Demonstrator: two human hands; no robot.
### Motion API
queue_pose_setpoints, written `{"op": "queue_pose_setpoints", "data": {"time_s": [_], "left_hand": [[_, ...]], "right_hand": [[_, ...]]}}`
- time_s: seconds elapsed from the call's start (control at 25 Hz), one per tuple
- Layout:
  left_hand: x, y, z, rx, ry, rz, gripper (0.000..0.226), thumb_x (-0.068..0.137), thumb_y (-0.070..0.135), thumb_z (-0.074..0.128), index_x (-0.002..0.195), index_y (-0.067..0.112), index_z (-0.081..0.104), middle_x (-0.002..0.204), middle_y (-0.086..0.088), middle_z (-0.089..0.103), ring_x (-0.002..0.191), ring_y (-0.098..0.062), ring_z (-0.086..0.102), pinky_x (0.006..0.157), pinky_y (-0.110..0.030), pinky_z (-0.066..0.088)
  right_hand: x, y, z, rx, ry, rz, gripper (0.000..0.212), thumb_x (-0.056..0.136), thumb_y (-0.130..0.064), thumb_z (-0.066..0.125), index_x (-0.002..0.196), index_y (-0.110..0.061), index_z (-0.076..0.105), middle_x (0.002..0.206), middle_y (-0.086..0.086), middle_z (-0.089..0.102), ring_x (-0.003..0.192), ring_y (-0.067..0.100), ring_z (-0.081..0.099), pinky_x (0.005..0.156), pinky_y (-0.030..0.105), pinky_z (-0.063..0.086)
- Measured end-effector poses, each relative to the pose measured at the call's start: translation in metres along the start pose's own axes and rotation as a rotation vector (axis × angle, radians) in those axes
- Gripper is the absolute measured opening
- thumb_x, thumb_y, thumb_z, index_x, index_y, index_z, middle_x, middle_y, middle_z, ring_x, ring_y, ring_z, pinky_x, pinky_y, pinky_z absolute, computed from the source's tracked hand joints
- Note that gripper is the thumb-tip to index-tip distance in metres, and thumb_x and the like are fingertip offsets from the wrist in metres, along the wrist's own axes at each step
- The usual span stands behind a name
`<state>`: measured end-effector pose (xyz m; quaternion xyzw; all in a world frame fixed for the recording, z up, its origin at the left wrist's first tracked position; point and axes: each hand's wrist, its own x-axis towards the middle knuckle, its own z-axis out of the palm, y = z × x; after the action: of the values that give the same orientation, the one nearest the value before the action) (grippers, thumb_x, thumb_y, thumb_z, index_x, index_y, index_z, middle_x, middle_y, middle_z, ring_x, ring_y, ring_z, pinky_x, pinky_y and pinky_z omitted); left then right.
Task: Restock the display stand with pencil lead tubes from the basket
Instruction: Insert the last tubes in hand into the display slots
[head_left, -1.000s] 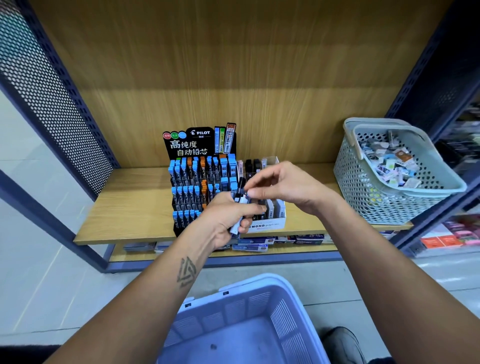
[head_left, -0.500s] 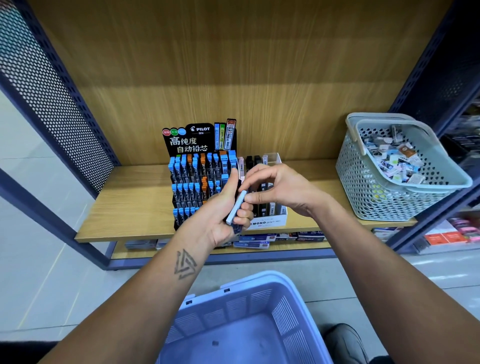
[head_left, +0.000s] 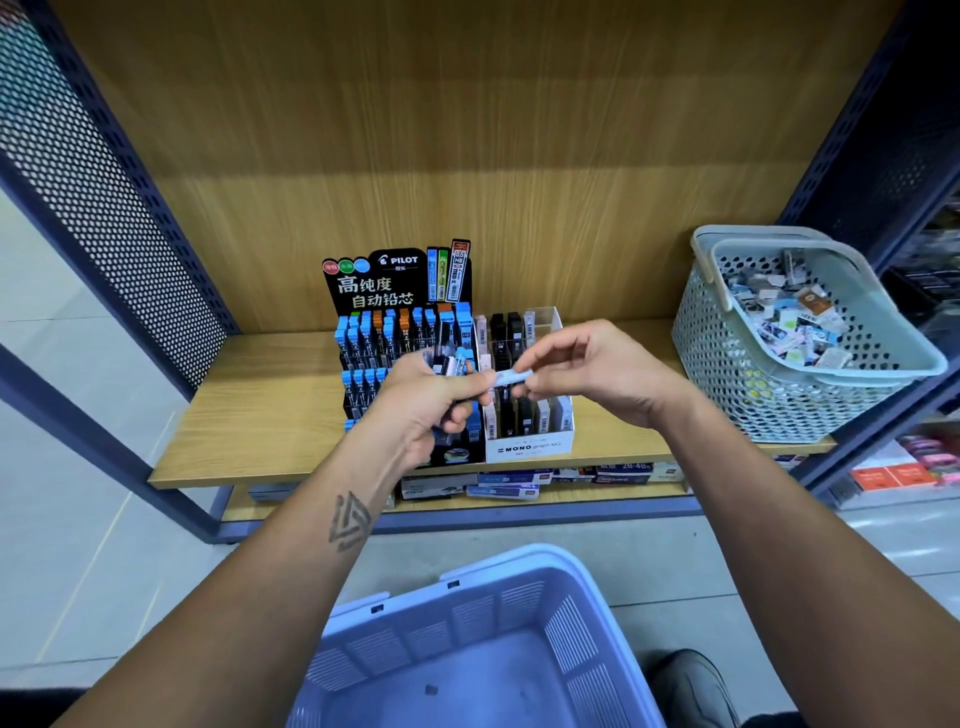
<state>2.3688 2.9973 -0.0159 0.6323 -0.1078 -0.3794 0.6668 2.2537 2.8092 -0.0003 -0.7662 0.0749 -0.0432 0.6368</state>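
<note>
From the head view, my left hand (head_left: 415, 410) grips a small bunch of pencil lead tubes (head_left: 451, 362), its fingers curled around them, just in front of the black Pilot display stand (head_left: 384, 312) on the wooden shelf (head_left: 260, 410). My right hand (head_left: 587, 371) pinches one pale tube (head_left: 511, 376) between thumb and fingertips; this tube lies almost flat, between both hands, above the white Mono box (head_left: 530, 441) that stands touching the stand on its right side. The blue basket (head_left: 467, 649) is below me on the floor, and what I see of its bottom is nearly bare. A grey perforated basket (head_left: 769, 384) with mixed small packs sits far right on the shelf.

I think the step is to draw one tube out and place it. To do it well I should turn the tube upright, find a free slot of matching colour, and slide it in gently so the neighbouring tubes do not tip. My left hand must stay firm, or the bunch may slip.
</note>
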Motion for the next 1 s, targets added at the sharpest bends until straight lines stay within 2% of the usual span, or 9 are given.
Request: {"op": "queue_pose_setpoints", "data": {"time_s": [0.12, 0.32, 0.4, 0.52, 0.6, 0.68, 0.76, 0.88, 1.0], "left_hand": [[0.001, 0.001, 0.001, 0.199, 0.023, 0.121, 0.025, 0.088, 0.006, 0.077, 0.104, -0.002, 0.060, 0.070, -0.016, 0.069, 0.040, -0.014, 0.041, 0.038, -0.021, 0.030], [0.001, -0.001, 0.001, 0.023, 0.045, 0.176, 0.009, 0.097, 0.009, 0.066, 0.097, 0.001, 0.061, 0.089, -0.022, 0.072, 0.041, -0.014, 0.039, 0.040, -0.020, 0.026], [0.003, -0.004, 0.000, -0.018, 0.055, 0.167, 0.007, 0.096, 0.004, 0.064, 0.090, 0.003, 0.061, 0.094, -0.026, 0.072, 0.041, -0.013, 0.038, 0.041, -0.021, 0.025], [0.008, -0.010, 0.003, 0.024, 0.103, 0.117, 0.010, 0.090, -0.001, 0.070, 0.092, 0.001, 0.060, 0.098, -0.030, 0.072, 0.041, -0.013, 0.040, 0.041, -0.022, 0.028], [0.012, -0.017, 0.009, 0.094, 0.135, 0.088, 0.020, 0.086, -0.002, 0.075, 0.098, -0.004, 0.060, 0.094, -0.030, 0.072, 0.041, -0.013, 0.041, 0.039, -0.022, 0.030], [0.015, -0.023, 0.018, 0.152, 0.144, 0.104, 0.027, 0.083, 0.000, 0.079, 0.104, -0.008, 0.063, 0.078, -0.022, 0.069, 0.041, -0.013, 0.043, 0.038, -0.022, 0.033], [0.018, -0.027, 0.027, 0.186, 0.155, 0.153, 0.027, 0.082, 0.004, 0.081, 0.102, -0.003, 0.065, 0.072, -0.014, 0.066, 0.040, -0.014, 0.043, 0.037, -0.023, 0.036], [0.022, -0.025, 0.037, 0.213, 0.166, 0.216, 0.027, 0.082, 0.005, 0.082, 0.100, 0.002, 0.062, 0.067, -0.009, 0.061, 0.040, -0.015, 0.043, 0.038, -0.024, 0.036], [0.026, -0.025, 0.044, 0.296, 0.136, 0.224, 0.030, 0.083, 0.005, 0.081, 0.105, 0.007, 0.062, 0.068, -0.007, 0.061, 0.041, -0.016, 0.043, 0.037, -0.024, 0.035]], "right_hand": [[0.006, 0.001, 0.010, -0.074, -0.012, -0.008, 0.017, 0.085, 0.001, 0.076, 0.101, 0.002, 0.070, 0.088, 0.015, 0.074, 0.082, 0.021, 0.071, 0.078, 0.029, 0.057], [0.010, 0.000, 0.011, -0.111, 0.034, 0.072, 0.039, 0.082, 0.005, 0.076, 0.118, -0.008, 0.071, 0.088, 0.013, 0.076, 0.083, 0.024, 0.074, 0.083, 0.027, 0.058], [0.009, 0.002, 0.010, -0.089, 0.043, 0.098, 0.035, 0.083, 0.005, 0.075, 0.116, -0.007, 0.072, 0.090, 0.015, 0.076, 0.083, 0.026, 0.073, 0.082, 0.031, 0.060], [0.010, 0.007, 0.011, -0.003, 0.073, 0.137, 0.022, 0.087, 0.007, 0.070, 0.107, -0.001, 0.067, 0.089, 0.018, 0.074, 0.083, 0.029, 0.073, 0.075, 0.035, 0.058], [0.013, 0.011, 0.012, 0.016, 0.111, 0.140, 0.013, 0.090, 0.003, 0.069, 0.098, -0.004, 0.062, 0.091, 0.016, 0.075, 0.084, 0.023, 0.071, 0.075, 0.031, 0.053], [0.017, 0.015, 0.013, 0.020, 0.174, 0.111, 0.010, 0.087, -0.004, 0.074, 0.094, -0.008, 0.067, 0.088, 0.007, 0.074, 0.078, 0.012, 0.065, 0.072, 0.022, 0.049], [0.020, 0.018, 0.014, 0.095, 0.220, 0.098, 0.013, 0.082, -0.004, 0.079, 0.093, -0.006, 0.072, 0.085, 0.005, 0.072, 0.075, 0.009, 0.063, 0.071, 0.019, 0.049], [0.020, 0.022, 0.012, 0.196, 0.240, 0.091, 0.016, 0.080, 0.003, 0.078, 0.092, -0.004, 0.071, 0.079, 0.007, 0.070, 0.074, 0.015, 0.064, 0.073, 0.026, 0.052], [0.018, 0.021, -0.002, 0.118, 0.260, 0.022, 0.024, 0.081, 0.002, 0.078, 0.103, -0.004, 0.071, 0.080, 0.008, 0.071, 0.076, 0.024, 0.064, 0.074, 0.037, 0.052]]}}
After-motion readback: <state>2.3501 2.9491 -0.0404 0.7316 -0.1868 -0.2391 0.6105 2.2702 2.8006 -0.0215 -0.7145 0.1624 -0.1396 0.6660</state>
